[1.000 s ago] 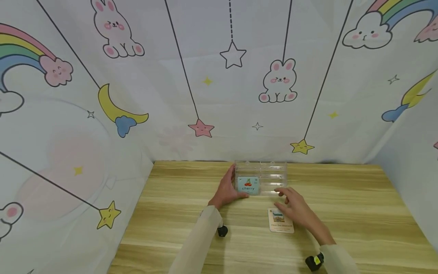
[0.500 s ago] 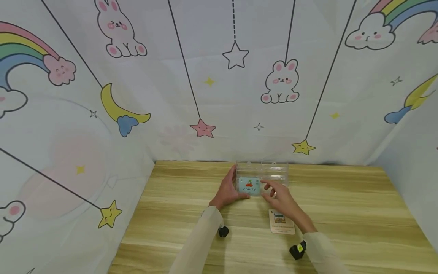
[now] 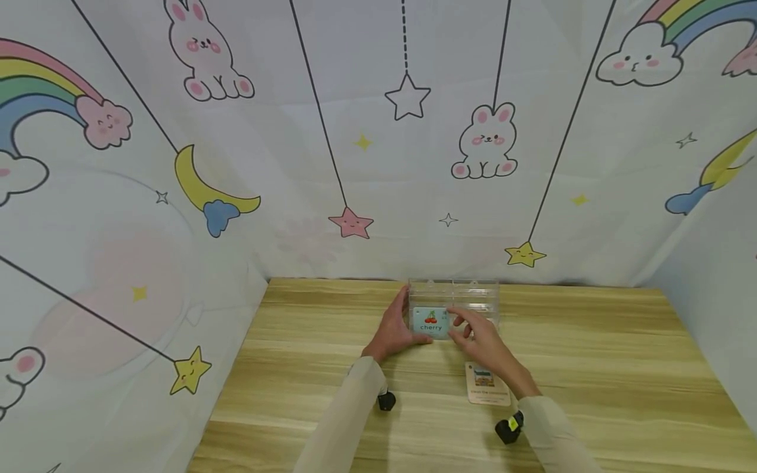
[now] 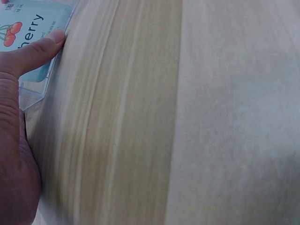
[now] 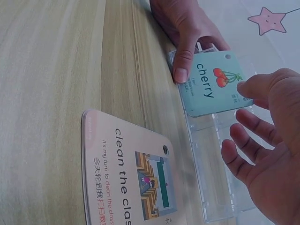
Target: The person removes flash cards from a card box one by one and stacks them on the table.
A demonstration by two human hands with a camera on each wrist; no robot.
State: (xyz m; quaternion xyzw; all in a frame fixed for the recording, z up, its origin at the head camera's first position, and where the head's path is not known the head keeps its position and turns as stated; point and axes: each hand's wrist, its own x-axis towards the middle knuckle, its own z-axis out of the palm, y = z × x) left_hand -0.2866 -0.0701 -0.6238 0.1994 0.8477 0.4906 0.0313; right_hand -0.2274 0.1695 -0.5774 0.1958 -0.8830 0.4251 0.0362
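Observation:
A clear plastic box (image 3: 475,289) with compartments stands at the table's back edge. In its front left compartment lies a light blue card (image 5: 201,86) printed "cherry". My left hand (image 3: 393,332) grips the box's left end, its thumb over the front edge beside the card. With its digits at the card's upper right corner, my right hand (image 3: 483,341) pinches the card, while the other fingers (image 5: 243,140) curl loosely away from it. Below that hand, a cream stack of cards (image 5: 126,173) headed "clean the clas…" lies on the table, partly hidden by the right hand in the head view.
The wooden table (image 3: 296,368) meets a white curtain (image 3: 408,171) with rabbits, stars and rainbows behind the box. More of this fabric hangs on both sides. Each wrist carries a small black camera (image 3: 387,400).
My right hand has moved left from the box's front right side to the cherry card's corner, then barely shifted. My left hand stays on the box's end.

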